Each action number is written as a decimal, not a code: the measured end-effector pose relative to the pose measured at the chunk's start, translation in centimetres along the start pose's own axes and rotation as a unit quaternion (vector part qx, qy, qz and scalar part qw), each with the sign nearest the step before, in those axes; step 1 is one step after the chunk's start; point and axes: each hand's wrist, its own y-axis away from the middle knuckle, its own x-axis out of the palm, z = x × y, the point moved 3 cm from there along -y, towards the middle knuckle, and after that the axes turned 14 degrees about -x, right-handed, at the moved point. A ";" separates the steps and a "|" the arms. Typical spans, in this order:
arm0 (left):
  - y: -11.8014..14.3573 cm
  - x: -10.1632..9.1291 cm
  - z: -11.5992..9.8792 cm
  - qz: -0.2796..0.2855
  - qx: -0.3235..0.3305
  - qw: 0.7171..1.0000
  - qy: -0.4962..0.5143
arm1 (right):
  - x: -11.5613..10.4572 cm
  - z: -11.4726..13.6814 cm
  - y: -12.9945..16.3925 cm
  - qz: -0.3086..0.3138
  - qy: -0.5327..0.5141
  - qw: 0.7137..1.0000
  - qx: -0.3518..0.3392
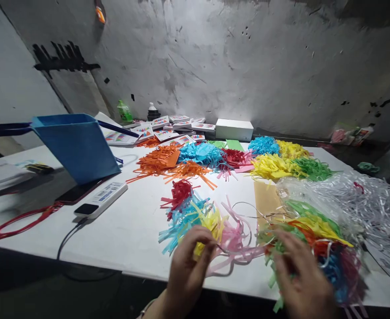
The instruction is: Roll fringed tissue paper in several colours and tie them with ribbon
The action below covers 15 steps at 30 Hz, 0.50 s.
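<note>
Left hand (pixel 186 266) pinching yellow fringed paper strips (pixel 211 221) and thin silver wire (pixel 248 210) at near table edge. Right hand (pixel 301 277) blurred, fingers spread over multicoloured fringed paper bundle (pixel 317 243), pressing it steady; grip unclear. Blue paper bag (pixel 77 146) well apart.

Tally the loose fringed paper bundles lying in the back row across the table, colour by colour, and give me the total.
Orange bundles: 2
Blue bundles: 2
Red bundle: 1
Pink bundle: 1
Yellow bundles: 2
Green bundle: 1
Total: 9, though heaps overlap, so edges between them are hard to tell.
</note>
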 end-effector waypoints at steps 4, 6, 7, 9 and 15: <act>-0.1 2.6 0.0 0.143 0.010 0.987 -0.068 | 4.0 6.0 0.2 0.020 -0.248 0.968 0.015; -1.0 2.6 1.0 0.162 -0.008 0.980 -0.120 | 4.7 6.2 0.6 0.016 -0.262 0.964 0.039; -1.7 2.3 1.7 0.148 -0.016 0.974 -0.171 | 4.7 5.7 0.7 0.011 -0.260 0.964 0.051; -3.2 1.5 3.4 0.096 -0.033 0.950 -0.294 | 4.6 4.4 1.1 0.003 -0.256 0.964 0.072; -4.9 -0.6 4.6 0.061 -0.042 0.926 -0.369 | 5.6 3.0 2.9 0.005 -0.238 0.963 0.123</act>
